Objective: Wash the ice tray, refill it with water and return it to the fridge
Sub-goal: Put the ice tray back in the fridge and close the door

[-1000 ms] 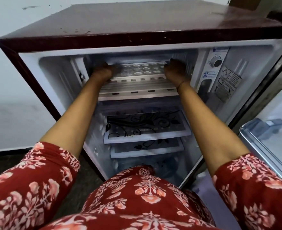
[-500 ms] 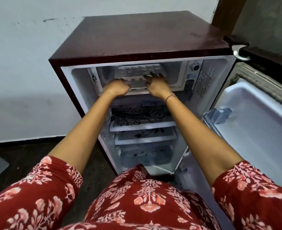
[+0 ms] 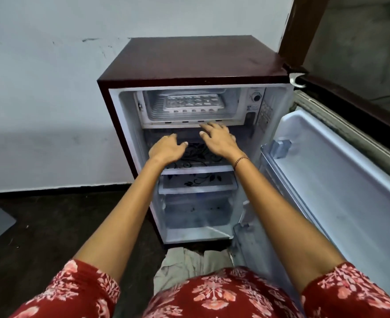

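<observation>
Item: white plastic ice tray (image 3: 192, 102), lodged flat in the freezer compartment (image 3: 231, 104) at the top of the small maroon single-door fridge (image 3: 189, 60); water level not discernible. Left hand (image 3: 166, 149) and right hand (image 3: 219, 140) were held empty, fingers loosely spread, below the compartment sill and apart from the tray. Step judged: return complete. Recommended: tray checked level, white inner door (image 3: 341, 180) swung shut gently so nothing spilled.

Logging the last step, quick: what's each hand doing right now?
Left hand: open, holding nothing.
Right hand: open, holding nothing; ice tray sits in the freezer.
</observation>
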The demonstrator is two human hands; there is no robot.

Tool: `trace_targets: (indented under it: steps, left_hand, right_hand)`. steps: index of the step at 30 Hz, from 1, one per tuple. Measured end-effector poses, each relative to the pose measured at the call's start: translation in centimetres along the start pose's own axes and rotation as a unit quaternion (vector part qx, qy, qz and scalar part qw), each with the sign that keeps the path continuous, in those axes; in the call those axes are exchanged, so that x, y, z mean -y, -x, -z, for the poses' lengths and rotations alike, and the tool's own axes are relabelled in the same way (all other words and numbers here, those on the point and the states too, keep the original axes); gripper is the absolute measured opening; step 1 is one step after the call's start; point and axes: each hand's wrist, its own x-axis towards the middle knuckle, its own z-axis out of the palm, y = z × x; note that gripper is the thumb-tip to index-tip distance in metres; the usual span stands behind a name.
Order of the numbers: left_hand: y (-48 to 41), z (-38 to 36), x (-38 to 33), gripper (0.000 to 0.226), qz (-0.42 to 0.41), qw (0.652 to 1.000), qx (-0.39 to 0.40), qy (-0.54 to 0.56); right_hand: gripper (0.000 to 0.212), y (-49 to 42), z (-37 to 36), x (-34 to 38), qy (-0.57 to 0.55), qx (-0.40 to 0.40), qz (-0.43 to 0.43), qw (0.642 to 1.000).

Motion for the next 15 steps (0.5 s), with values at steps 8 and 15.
trace_targets:
  steps: [8,15]
  left_hand:
    - [12.7,-3.3,-0.9,0.062,-0.015,1.000,0.001,0.017]
    - [23.7,-4.6,-2.6,0.060,-0.026,0.998,-0.007,0.050]
  right_hand:
    - [0.047,12.4,-0.4,0.0,0.020,0.015,-0.010,1.000]
    - [0.047,22.4,0.4,0.4,0.038,0.000,0.006,0.999]
